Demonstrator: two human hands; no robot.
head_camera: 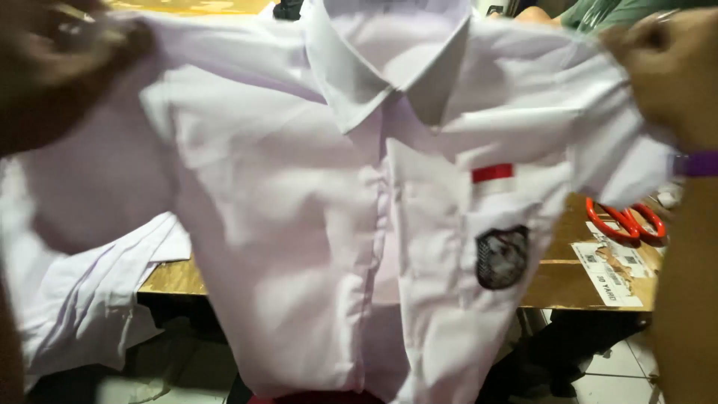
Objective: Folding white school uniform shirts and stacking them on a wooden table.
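Observation:
I hold up a white collared shirt [299, 209] by its shoulders, spread out in front of me. My left hand [52, 67] grips the left shoulder at the top left corner. My right hand [669, 71], with a purple band at the wrist, grips the right shoulder at the top right. The shirt is buttoned, with a red-and-white patch and a dark round badge [502, 256] on the chest pocket. Its hem hangs below the table edge.
Behind the shirt is a wooden table [568, 277] with red-handled scissors [627, 222] and torn paper labels [609, 273] at the right. More white cloth [82, 299] hangs over the table's left side. A tiled floor shows below; a person in green sits at the far right top.

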